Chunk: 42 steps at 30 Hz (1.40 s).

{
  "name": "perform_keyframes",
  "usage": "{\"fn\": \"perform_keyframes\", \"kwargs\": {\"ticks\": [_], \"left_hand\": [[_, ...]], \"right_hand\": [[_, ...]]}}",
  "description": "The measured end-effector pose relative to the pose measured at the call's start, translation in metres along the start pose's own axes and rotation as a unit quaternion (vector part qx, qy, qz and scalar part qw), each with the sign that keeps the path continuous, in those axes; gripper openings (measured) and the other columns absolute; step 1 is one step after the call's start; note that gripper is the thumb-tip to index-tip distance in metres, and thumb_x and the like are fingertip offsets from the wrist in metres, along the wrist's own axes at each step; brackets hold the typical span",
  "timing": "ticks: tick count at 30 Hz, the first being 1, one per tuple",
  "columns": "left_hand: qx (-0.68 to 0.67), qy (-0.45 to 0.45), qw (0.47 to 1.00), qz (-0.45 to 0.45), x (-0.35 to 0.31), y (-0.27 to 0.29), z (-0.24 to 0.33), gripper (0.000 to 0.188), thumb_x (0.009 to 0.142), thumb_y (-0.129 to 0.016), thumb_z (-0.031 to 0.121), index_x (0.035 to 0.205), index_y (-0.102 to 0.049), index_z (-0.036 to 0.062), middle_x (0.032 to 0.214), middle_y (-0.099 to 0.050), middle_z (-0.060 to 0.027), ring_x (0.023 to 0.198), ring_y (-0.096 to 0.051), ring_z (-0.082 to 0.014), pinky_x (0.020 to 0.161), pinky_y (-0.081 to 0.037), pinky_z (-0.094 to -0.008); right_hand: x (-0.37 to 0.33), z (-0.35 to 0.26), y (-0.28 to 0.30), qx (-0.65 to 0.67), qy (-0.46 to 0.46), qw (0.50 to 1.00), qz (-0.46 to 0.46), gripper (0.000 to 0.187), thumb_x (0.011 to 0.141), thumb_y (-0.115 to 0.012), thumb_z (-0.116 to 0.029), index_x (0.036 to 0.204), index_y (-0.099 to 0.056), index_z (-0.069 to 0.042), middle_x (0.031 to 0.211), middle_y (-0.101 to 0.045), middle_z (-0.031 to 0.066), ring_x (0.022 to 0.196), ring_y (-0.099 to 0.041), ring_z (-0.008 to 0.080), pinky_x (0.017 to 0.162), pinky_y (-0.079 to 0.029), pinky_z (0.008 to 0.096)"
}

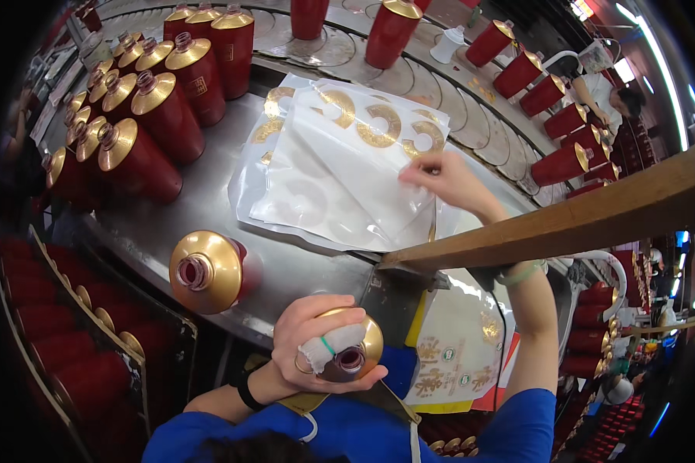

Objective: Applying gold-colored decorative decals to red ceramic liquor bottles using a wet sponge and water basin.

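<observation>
My left hand is wrapped round a bottle with a gold shoulder and a bare threaded neck, held close to my body. White cloth bound with a green band covers one of its fingers. Over a stack of clear and white decal sheets with gold curved shapes, my right hand is closed in a pinch. Its fingertips are slightly blurred, and whatever they hold is too small to make out. A single red bottle with a gold shoulder stands on the metal table, left of the held one.
Several red bottles crowd the table's far left. More bottles ride a conveyor of round plates, beside a white plastic bottle. A wooden bar crosses above my right forearm. Printed sheets lie below it. A co-worker is far right.
</observation>
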State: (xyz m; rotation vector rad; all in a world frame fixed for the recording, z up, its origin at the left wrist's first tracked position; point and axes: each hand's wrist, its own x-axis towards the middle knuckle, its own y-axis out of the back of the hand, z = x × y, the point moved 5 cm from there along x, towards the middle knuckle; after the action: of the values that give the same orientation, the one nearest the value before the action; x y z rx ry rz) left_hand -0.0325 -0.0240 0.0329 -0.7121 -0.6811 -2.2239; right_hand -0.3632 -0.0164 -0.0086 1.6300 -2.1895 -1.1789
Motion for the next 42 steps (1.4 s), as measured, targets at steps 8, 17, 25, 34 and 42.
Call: {"fn": "perform_keyframes", "kwargs": {"ticks": [8, 17, 25, 34, 42], "left_hand": [[0.001, 0.005, 1.000, 0.020, -0.002, 0.001, 0.004, 0.062, 0.064, -0.095, 0.030, 0.111, -0.066, 0.0023, 0.109, -0.071, -0.0125, 0.099, -0.071, -0.0333, 0.080, -0.059, -0.0397], [0.003, -0.046, 0.998, 0.047, 0.000, 0.002, 0.011, 0.059, 0.068, -0.093, 0.024, 0.113, -0.063, -0.0003, 0.109, -0.069, -0.0148, 0.099, -0.069, -0.0343, 0.084, -0.058, -0.0418], [-0.018, -0.046, 0.997, 0.059, -0.005, 0.002, 0.013, 0.061, 0.065, -0.093, 0.019, 0.115, -0.063, -0.0014, 0.110, -0.068, -0.0167, 0.099, -0.068, -0.0329, 0.088, -0.057, -0.0403], [-0.029, -0.033, 0.997, 0.067, -0.009, 0.002, 0.017, 0.057, 0.066, -0.092, 0.017, 0.113, -0.065, -0.0017, 0.113, -0.066, -0.0172, 0.099, -0.068, -0.0302, 0.087, -0.056, -0.0376], [0.005, -0.016, 0.998, 0.059, -0.018, -0.003, 0.015, 0.054, 0.072, -0.085, 0.015, 0.119, -0.063, 0.0008, 0.114, -0.068, -0.0132, 0.099, -0.067, -0.0227, 0.092, -0.053, -0.0344]], "right_hand": [[0.029, -0.019, -0.020, -0.154, 0.064, 0.984, 0.055, 0.037, 0.087, -0.075, -0.023, 0.119, -0.072, -0.005, 0.105, -0.074, 0.0194, 0.094, -0.070, 0.0365, 0.084, -0.054, 0.0435], [0.006, -0.077, 0.036, -0.051, 0.079, 0.994, -0.053, 0.023, 0.092, -0.064, -0.012, 0.109, -0.070, 0.003, 0.087, -0.063, -0.0001, 0.082, -0.057, 0.0093, 0.076, -0.046, 0.0277], [-0.023, -0.109, 0.079, 0.067, 0.078, 0.994, 0.048, 0.027, 0.089, -0.062, -0.013, 0.111, -0.071, 0.002, 0.093, -0.069, 0.0056, 0.087, -0.064, 0.0138, 0.081, -0.050, 0.0294], [-0.070, -0.123, 0.118, 0.000, 0.197, 0.963, 0.184, 0.025, 0.092, -0.063, -0.016, 0.112, -0.070, -0.002, 0.101, -0.069, 0.0054, 0.098, -0.063, 0.0131, 0.086, -0.051, 0.0318], [-0.182, -0.049, 0.115, 0.318, 0.064, 0.874, 0.362, 0.027, 0.095, -0.058, -0.018, 0.116, -0.065, -0.003, 0.100, -0.068, 0.0064, 0.086, -0.063, 0.0147, 0.078, -0.050, 0.0320]]}}
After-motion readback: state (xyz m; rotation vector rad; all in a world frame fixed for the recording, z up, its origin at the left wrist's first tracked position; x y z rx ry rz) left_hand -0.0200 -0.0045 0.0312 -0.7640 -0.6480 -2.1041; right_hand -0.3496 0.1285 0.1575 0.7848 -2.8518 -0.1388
